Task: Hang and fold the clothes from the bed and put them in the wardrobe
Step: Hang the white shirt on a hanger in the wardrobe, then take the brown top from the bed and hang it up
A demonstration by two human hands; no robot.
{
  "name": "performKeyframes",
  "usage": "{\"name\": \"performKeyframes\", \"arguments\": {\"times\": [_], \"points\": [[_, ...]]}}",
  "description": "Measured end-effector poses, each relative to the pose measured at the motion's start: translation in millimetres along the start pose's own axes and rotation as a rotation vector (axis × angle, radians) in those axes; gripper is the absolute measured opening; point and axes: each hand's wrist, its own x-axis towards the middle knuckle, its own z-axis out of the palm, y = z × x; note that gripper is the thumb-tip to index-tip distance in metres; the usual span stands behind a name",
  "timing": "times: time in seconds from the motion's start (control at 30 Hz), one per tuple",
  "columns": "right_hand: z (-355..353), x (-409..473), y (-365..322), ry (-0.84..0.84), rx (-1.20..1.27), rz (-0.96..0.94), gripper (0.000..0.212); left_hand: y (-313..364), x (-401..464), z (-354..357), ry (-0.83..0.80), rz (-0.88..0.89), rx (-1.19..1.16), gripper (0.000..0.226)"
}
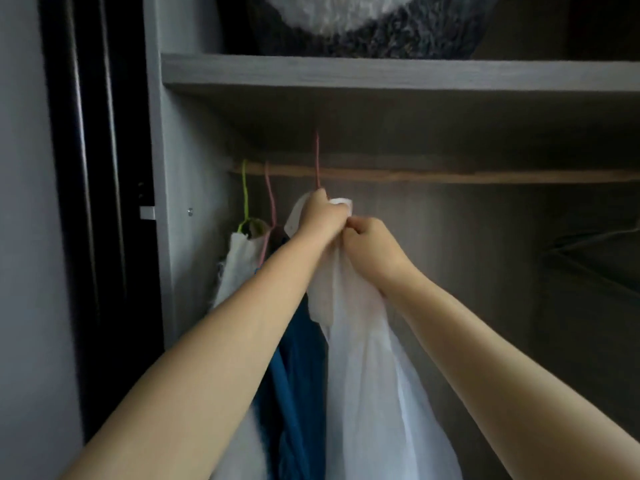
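A white shirt (367, 358) hangs from a pink hanger (316, 157) whose hook is over the wooden rail (450, 175) inside the wardrobe. My left hand (320, 218) grips the shirt's collar just below the hook. My right hand (372, 247) pinches the white fabric right beside it, the two hands touching. To the left on the rail hang a blue garment (298, 368) on another pink hanger (269, 199) and a white frayed garment (235, 268) on a green hanger (245, 199).
A grey shelf (381, 72) spans the wardrobe above the rail, with a fluffy dark and white item (363, 22) on it. Dark empty hangers (595, 251) sit at the right. The wardrobe's side panel (162, 202) and a dark door edge (100, 202) stand at the left.
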Motion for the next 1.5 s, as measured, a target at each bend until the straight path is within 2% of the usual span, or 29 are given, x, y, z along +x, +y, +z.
{"name": "performKeyframes", "arguments": {"times": [0.13,0.27,0.33,0.4,0.5,0.57,0.63,0.77,0.9,1.0,1.17,1.3,1.4,1.5], "points": [[33.9,8.5,0.1,-0.154,-0.064,0.005,0.022,-18.4,15.6,-19.9,0.047,-0.024,0.356,0.048],[53.4,-1.0,10.9,-0.369,-0.199,0.001,0.016,-44.8,10.8,-24.7,0.001,-0.046,0.623,0.04],[53.4,-7.0,15.9,-0.361,-0.194,-0.022,0.023,-50.3,7.9,-24.8,0.033,-0.053,0.706,0.041],[46.3,-12.3,21.5,-0.319,-0.208,-0.061,0.029,-51.2,2.1,-23.2,0.064,-0.033,0.905,0.042],[18.3,-24.4,39.6,-0.155,-0.328,-0.109,0.035,-45.0,-11.2,-12.4,0.086,0.129,1.104,0.047],[-8.9,-36.8,60.7,-0.036,-0.432,-0.086,0.038,-33.9,-28.0,5.4,0.102,0.307,1.052,0.049],[-40.5,-58.0,83.3,0.069,-0.499,-0.025,0.042,-19.9,-50.9,34.2,0.063,0.501,0.907,0.044],[-111.8,-133.7,126.0,0.182,-0.618,0.131,0.043,-1.0,-118.1,114.1,-0.224,0.667,0.555,0.032],[-189.0,-251.9,157.6,0.266,-0.656,0.346,0.034,13.1,-225.0,211.0,-0.493,0.794,0.115,0.02],[-244.4,-351.9,175.1,0.345,-0.717,0.573,0.031,28.9,-319.9,274.0,-0.656,0.936,-0.036,0.019],[-321.3,-530.1,190.1,0.488,-0.8,1.019,0.03,50.3,-466.1,364.1,-1.036,1.045,-0.114,0.02],[-358.8,-649.9,187.2,0.489,-0.834,1.32,0.031,57.9,-556.3,426.1,-1.298,1.03,-0.044,0.027],[-374.6,-710.0,184.7,0.489,-0.78,1.523,0.031,59.4,-602.2,458.7,-1.438,0.98,0.022,0.031],[-384.3,-744.7,188.3,0.517,-0.734,1.638,0.031,60.6,-632.4,483.8,-1.53,1.008,0.072,0.034]]}}
